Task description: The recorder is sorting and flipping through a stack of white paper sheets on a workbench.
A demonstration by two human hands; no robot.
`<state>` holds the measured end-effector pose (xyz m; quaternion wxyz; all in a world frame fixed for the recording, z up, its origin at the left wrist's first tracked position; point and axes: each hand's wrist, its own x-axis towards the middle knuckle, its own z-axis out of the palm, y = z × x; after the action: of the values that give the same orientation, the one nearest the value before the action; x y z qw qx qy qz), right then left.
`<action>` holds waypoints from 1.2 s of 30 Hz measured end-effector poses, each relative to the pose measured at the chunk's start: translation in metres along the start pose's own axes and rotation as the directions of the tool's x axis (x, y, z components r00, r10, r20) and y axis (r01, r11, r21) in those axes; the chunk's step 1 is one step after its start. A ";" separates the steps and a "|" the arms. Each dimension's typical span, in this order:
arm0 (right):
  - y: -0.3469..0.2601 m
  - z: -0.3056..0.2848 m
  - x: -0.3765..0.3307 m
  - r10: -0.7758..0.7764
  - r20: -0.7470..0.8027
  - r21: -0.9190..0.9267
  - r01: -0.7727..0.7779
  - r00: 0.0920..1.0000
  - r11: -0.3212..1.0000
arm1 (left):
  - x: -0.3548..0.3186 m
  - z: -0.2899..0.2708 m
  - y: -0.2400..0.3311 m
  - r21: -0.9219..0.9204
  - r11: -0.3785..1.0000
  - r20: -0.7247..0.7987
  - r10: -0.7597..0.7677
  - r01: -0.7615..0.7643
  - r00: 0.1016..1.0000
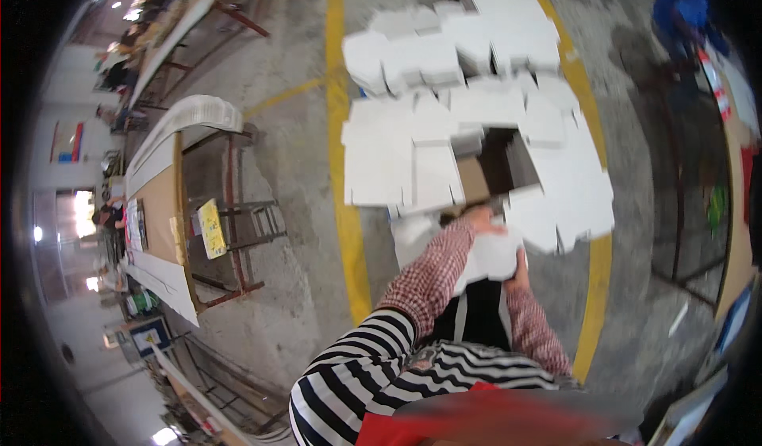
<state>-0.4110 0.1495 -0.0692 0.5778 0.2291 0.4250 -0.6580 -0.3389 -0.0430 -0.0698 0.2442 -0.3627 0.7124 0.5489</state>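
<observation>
Both hands grip one folded white carton (494, 257) at waist height, the left hand (482, 221) on its top edge, the right hand (520, 273) at its right side. Just beyond it, a heap of flat white carton blanks (444, 121) rings an open brown cardboard box (486, 170); its contents are unclear. Bare concrete floor (290, 160) lies open to the left, across the yellow floor line (343, 176).
</observation>
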 end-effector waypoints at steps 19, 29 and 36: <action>-0.031 0.006 -0.024 0.298 -0.092 -0.109 -0.307 0.950 0.945 | -0.045 -0.004 0.055 -0.075 0.981 0.356 -0.144 0.182 0.923; -0.155 -0.109 0.056 -0.162 -0.213 -0.028 0.159 0.964 0.987 | -0.043 0.016 0.066 -0.174 0.983 0.224 0.097 -0.058 0.970; -0.189 -0.120 0.065 -0.180 0.239 0.099 0.161 0.954 0.982 | -0.023 0.031 0.092 -0.048 0.991 0.180 0.133 -0.127 0.975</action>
<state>-0.6292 0.2059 -0.1286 0.5578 0.1303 0.3417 -0.7450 -0.3986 0.0051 -0.0054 0.2655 -0.2677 0.6990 0.6076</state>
